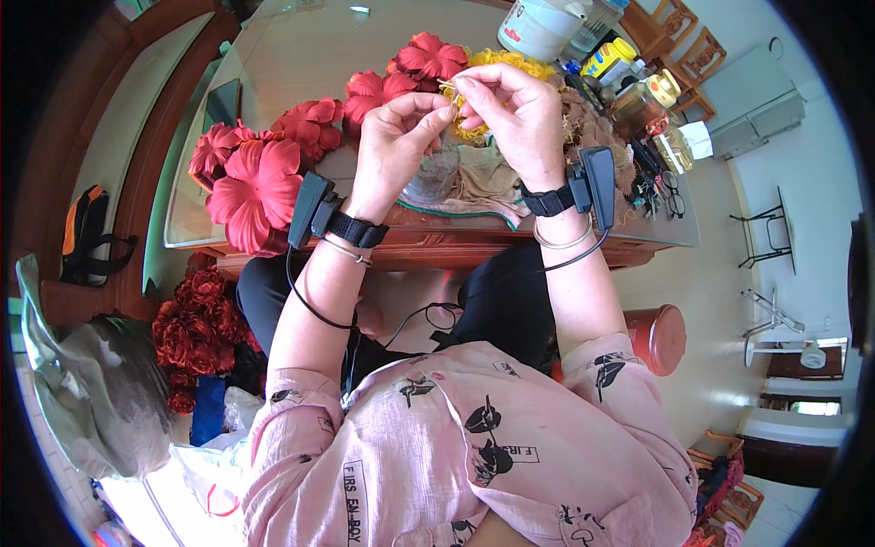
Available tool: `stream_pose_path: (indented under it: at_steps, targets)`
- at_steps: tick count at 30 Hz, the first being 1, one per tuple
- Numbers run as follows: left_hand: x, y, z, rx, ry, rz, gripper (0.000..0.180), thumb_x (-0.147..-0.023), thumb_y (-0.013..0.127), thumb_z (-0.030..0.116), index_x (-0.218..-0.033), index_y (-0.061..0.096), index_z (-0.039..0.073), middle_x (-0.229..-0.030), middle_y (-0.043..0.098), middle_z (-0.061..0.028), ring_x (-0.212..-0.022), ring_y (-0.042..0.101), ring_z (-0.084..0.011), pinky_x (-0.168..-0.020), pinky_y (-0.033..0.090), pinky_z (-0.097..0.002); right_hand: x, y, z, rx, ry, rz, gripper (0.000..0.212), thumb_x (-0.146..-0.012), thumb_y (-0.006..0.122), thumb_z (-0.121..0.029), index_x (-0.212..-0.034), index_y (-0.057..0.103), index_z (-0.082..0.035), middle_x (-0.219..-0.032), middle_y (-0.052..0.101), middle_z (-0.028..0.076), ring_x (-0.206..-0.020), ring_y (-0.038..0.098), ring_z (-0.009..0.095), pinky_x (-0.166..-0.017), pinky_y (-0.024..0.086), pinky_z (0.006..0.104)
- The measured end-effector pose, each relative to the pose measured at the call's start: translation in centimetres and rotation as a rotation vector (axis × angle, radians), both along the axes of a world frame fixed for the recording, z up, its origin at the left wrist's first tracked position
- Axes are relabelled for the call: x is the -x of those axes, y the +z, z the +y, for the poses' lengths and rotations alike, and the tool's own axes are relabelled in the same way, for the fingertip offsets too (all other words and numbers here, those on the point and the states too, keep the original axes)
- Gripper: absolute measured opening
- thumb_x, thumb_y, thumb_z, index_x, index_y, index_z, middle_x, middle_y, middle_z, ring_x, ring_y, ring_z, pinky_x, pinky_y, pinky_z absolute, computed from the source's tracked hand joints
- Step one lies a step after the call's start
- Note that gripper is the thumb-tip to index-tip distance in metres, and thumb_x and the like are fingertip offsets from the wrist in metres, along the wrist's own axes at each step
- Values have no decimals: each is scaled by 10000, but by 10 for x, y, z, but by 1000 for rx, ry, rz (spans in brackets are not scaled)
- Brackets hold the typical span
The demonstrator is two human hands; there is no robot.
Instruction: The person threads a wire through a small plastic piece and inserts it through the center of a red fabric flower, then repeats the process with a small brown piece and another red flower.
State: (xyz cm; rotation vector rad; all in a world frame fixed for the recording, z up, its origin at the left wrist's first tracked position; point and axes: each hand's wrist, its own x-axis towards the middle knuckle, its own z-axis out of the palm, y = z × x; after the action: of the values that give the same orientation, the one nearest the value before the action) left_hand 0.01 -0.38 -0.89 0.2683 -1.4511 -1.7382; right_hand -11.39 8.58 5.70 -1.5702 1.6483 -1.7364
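Both my hands are raised over the table, close together, with thumbs and fingertips pinched. Between the fingertips shows a small bunch of thin pale-yellow strands, too small to make out fully. My left hand pinches its lower end, and my right hand grips it from the other side. Behind them lies a pile of yellow artificial stamens. Under the hands a clear round container stands by a crumpled beige cloth. Large red fabric flowers line the table to the left.
Brown frizzy material covers the table's right part. Beyond it stand a white bucket, a yellow bottle and an amber jar. Glasses lie at the right edge. Dark red flowers and a red bucket are below.
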Motion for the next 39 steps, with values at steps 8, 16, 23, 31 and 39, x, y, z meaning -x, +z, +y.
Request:
stream_pose_path:
  at_steps: [8,16,23,31,39]
  targets:
    - [0,1,1,1,11,-5,131,-890,681,139,-962,690,30,-704,615,43,-584,508,-15,-528,400,-176,6,4,0,-42,105,-83,167,-914,631,-103,-1029,669,13,-834,665,30,-709,618,59,-589,544,208]
    - [0,2,1,-20,-2,8,147,-886,688,146,-968,690,23,-704,608,48,-585,503,-14,-527,400,-175,9,2,0,-46,82,-52,172,-894,666,-133,-996,682,4,-821,685,44,-673,634,71,-538,527,209]
    - [-1,3,2,-9,12,1,151,-880,697,151,-958,693,22,-705,608,46,-577,503,-14,-521,398,-176,7,5,2,-52,30,-17,169,-905,659,-125,-1007,679,8,-731,619,-14,-612,540,22,-522,454,176]
    - [-1,2,2,-16,17,-3,149,-876,702,151,-951,694,23,-707,607,45,-577,503,-14,-519,397,-176,5,6,3,-66,28,-35,163,-906,662,-142,-989,683,-4,-711,619,-15,-613,545,21,-525,452,173]
    - [0,0,1,-5,12,3,148,-878,699,146,-967,696,28,-700,609,49,-579,502,-13,-520,394,-176,3,5,2,-34,-28,106,132,-895,668,-134,-944,686,-13,-729,663,25,-613,602,55,-508,491,203]
